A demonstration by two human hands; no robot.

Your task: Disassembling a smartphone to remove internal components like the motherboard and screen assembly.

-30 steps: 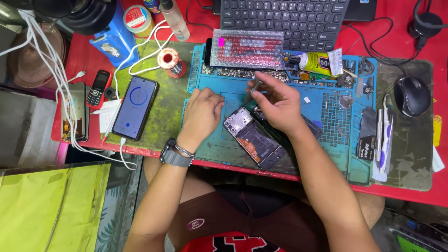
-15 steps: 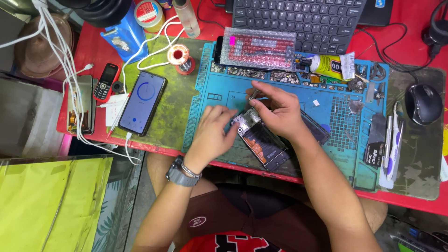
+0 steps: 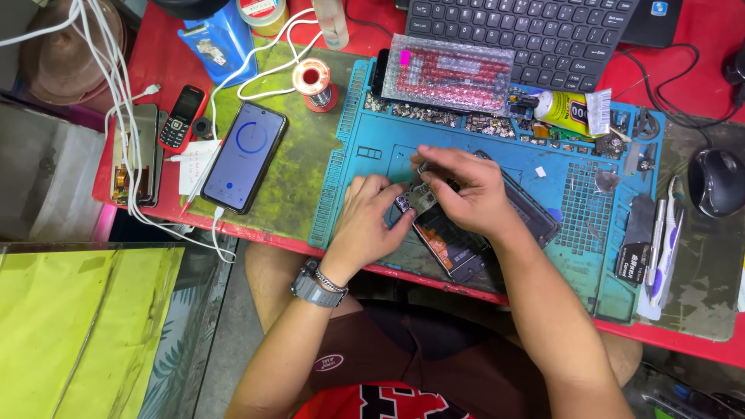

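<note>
Red bench, blue repair mat (image 3: 372, 147) on top, crowded with small parts. Opened smartphone (image 3: 450, 240) lies back-up, mid-mat, near the front edge, internals exposed. Left hand (image 3: 372, 213) braces its upper left corner, fingers curled and pressed against the frame by the camera module. Right hand (image 3: 466, 190) sits over the top end, fingertips pinching something small; can't tell what.

Risks as I judge them:
- pinched part slips and gets lost among the loose parts tray (image 3: 442, 116)
- phone skids toward the bench edge if the left grip eases
- too much force tears a flex or cracks the board
- glue tube (image 3: 570, 109) close by, could smear
</note>
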